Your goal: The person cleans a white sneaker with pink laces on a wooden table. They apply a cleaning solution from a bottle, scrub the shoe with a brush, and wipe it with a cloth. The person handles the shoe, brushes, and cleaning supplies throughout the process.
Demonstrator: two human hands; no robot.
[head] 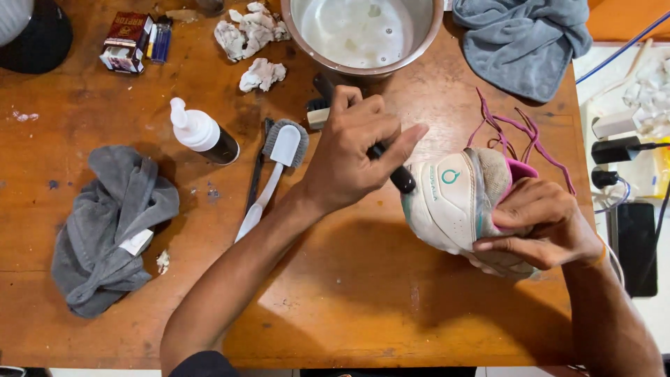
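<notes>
From the head camera, the left hand [356, 153] is closed around a black-handled brush [401, 179] whose long axis slants from the steel bowl of cloudy water [429, 31] at the table's far edge down to the heel of a worn white sneaker with teal trim and pink laces [450, 202]. The right hand [541, 223] pinches the sneaker's collar, holding it near the wooden table's [349, 307] right edge. The brush's bristles are hidden, probably behind the fingers; bare tabletop lies toward the near edge.
</notes>
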